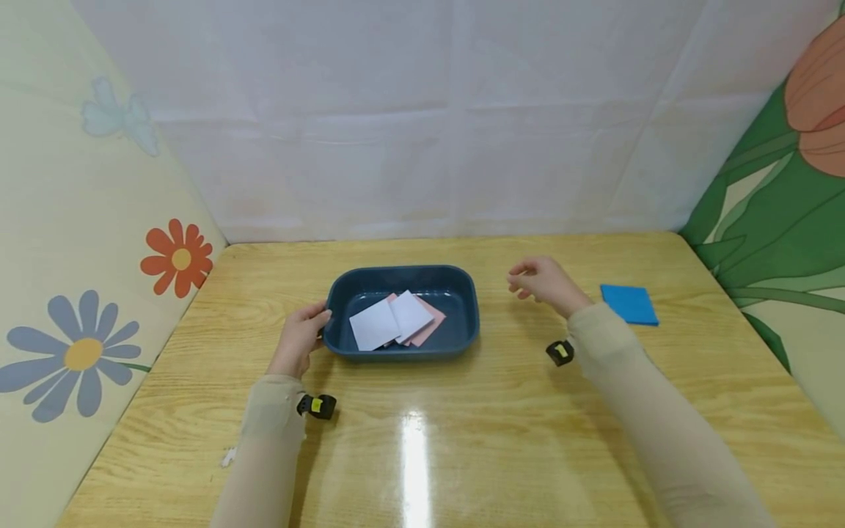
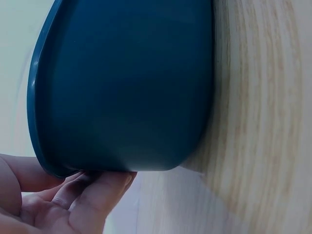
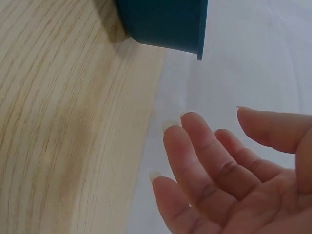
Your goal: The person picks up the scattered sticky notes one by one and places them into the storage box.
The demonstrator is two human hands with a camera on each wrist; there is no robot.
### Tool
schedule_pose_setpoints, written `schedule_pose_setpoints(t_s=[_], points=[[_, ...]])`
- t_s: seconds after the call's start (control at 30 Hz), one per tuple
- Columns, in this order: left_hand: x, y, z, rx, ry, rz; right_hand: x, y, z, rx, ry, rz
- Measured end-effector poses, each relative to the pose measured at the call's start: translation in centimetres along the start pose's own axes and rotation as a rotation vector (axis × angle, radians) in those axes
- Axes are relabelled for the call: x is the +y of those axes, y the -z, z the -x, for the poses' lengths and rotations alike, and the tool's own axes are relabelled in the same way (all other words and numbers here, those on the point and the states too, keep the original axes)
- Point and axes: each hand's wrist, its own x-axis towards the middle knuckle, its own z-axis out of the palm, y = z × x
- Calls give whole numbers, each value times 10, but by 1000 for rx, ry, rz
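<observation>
A dark blue plastic basin (image 1: 403, 355) stands on the table. Inside it, white paper squares (image 1: 375, 326) overlap pink paper squares (image 1: 432, 326). My left hand (image 1: 298, 339) grips the basin's left end, with the thumb at the rim and the fingers against the outer wall, as the left wrist view shows. To the right of the basin and apart from it, my right hand (image 1: 544, 282) hovers with loosely bent fingers. The right wrist view shows its thumb and fingers (image 3: 207, 146) spread apart, holding nothing.
A blue square stack (image 1: 629, 304) lies on the wooden table (image 1: 502, 440), right of the right hand. A small white scrap (image 1: 228, 457) sits beside the left sleeve. White cloth (image 1: 396, 147) hangs behind the table, and flower-printed panels (image 1: 79, 352) stand at both sides.
</observation>
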Motion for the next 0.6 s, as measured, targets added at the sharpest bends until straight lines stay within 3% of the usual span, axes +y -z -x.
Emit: schedule_pose_setpoints(t_s=[0.6], points=[[2,0,1,-11,17,1,7,3,5,5,6,28]])
